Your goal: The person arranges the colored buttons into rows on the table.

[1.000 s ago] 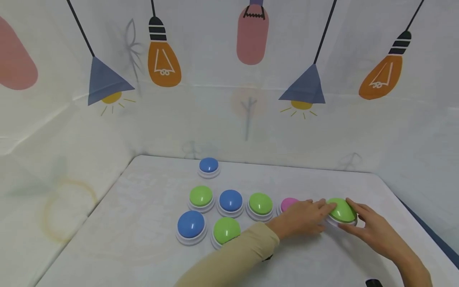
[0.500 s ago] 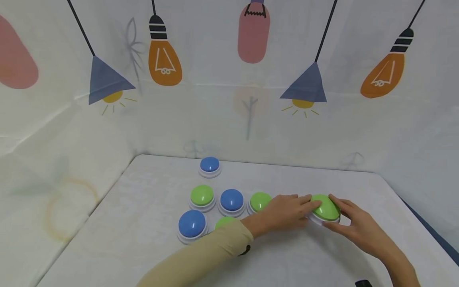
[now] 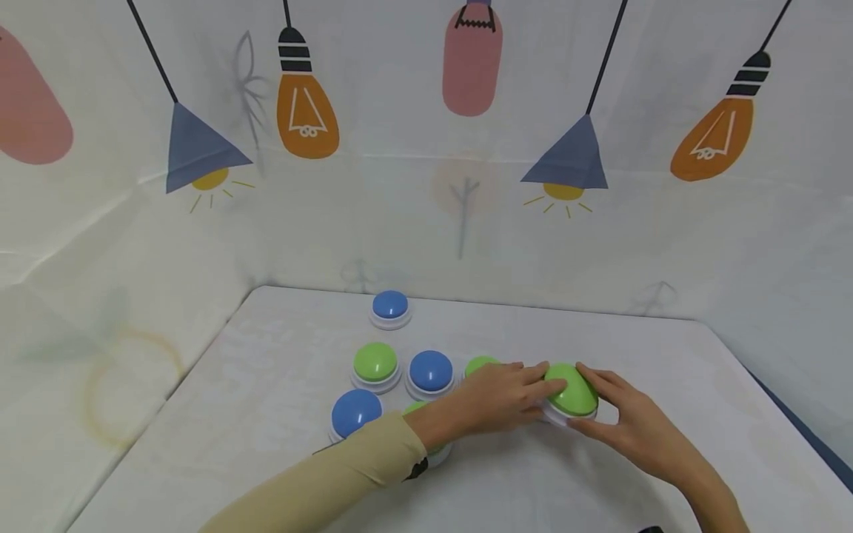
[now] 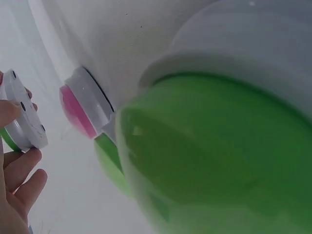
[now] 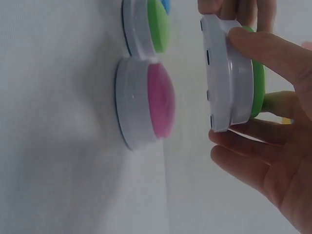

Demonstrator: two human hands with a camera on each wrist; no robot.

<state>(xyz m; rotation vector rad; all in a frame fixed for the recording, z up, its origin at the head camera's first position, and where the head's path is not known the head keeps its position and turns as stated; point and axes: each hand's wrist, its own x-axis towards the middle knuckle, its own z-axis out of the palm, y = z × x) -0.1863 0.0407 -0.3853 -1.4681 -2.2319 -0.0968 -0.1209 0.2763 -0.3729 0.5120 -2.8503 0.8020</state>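
Observation:
Both hands hold a green-domed push button (image 3: pixel 574 391), tilted and lifted off the table. My left hand (image 3: pixel 500 396) grips its left side, one finger lying on the dome. From the other side my right hand (image 3: pixel 640 429) grips it between thumb and fingers. The right wrist view shows small black feet under its white base. Below it sits a pink push button (image 5: pixel 161 100), hidden behind the left hand in the head view. A green push button (image 3: pixel 480 364) next to that one is partly covered by the left hand.
Left in the same row are a blue button (image 3: pixel 430 370) and a green button (image 3: pixel 375 363). Nearer stand another blue button (image 3: pixel 356 413) and a green button (image 4: pixel 219 146), partly under the left arm. One blue button (image 3: pixel 389 304) sits near the white table's (image 3: pixel 300 318) back edge.
Both hands have moved left together, carrying the green push button from the right of the row to over the pink one. The left arm now covers more of the nearer buttons.

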